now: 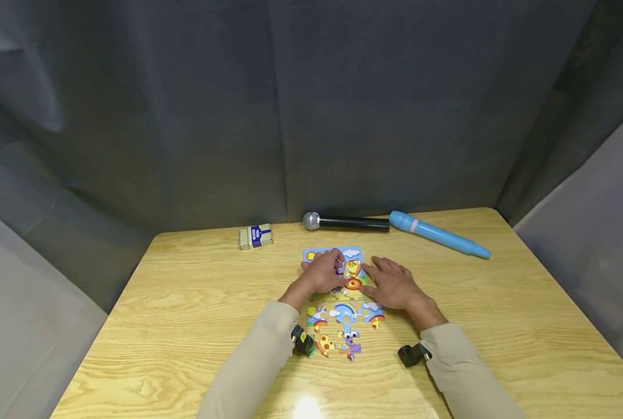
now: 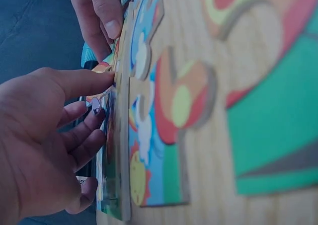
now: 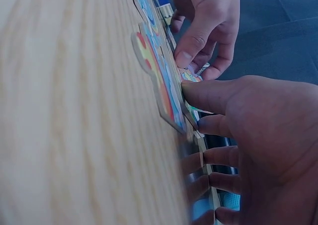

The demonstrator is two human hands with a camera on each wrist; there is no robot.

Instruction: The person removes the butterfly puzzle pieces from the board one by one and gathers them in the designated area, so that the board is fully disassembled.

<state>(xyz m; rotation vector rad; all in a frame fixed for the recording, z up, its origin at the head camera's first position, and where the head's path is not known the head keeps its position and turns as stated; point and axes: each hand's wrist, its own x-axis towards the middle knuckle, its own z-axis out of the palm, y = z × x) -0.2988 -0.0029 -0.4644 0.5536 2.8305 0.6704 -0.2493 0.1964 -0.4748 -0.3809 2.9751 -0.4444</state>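
A colourful puzzle board [image 1: 354, 251] lies flat at the middle of the table. My left hand [image 1: 322, 274] is over it with bent fingers. In the left wrist view its thumb and fingers pinch a puzzle piece [image 2: 102, 68], red and orange, tilted up from the board. My right hand [image 1: 392, 283] rests at the board's right edge, thumb and fingers spread along it; the right wrist view shows the thumb [image 3: 203, 93] against the edge. Loose puzzle pieces lie just in front of the board, among them a rainbow piece [image 1: 346, 312] and a purple piece [image 1: 350, 340].
Behind the board lies a black microphone [image 1: 353, 223] with a silver head. To its right is a light blue microphone-shaped wand [image 1: 439, 235]. A small blue-labelled bundle of sticks [image 1: 256, 236] lies at the back left. A dark curtain [image 1: 290, 116] hangs behind the table.
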